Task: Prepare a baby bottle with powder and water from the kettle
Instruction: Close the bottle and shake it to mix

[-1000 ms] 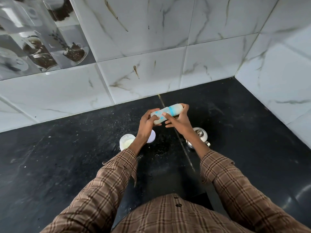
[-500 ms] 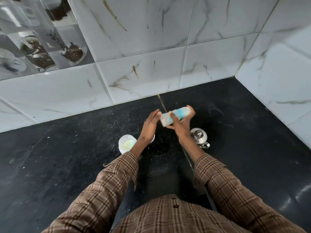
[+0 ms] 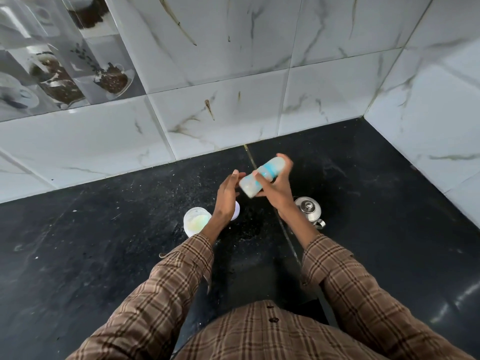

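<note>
The baby bottle (image 3: 261, 176), whitish with a blue band, lies tilted almost on its side above the black counter. My right hand (image 3: 276, 189) is wrapped around it. My left hand (image 3: 227, 197) is just left of the bottle's lower end, fingers apart, palm facing it and not gripping. The open powder tub (image 3: 196, 223) with pale powder inside stands on the counter below my left wrist. The small steel kettle (image 3: 309, 209) with its lid on stands to the right of my right wrist.
A white round lid (image 3: 237, 210) peeks out behind my left wrist. The black counter (image 3: 104, 255) ends at marble-tiled walls at the back (image 3: 220, 118) and on the right (image 3: 428, 126). White specks are scattered on the counter near the tub.
My left hand has let go of the bottle and opened beside it. My right hand has carried the bottle slightly right and tilted it, blurred with motion.
</note>
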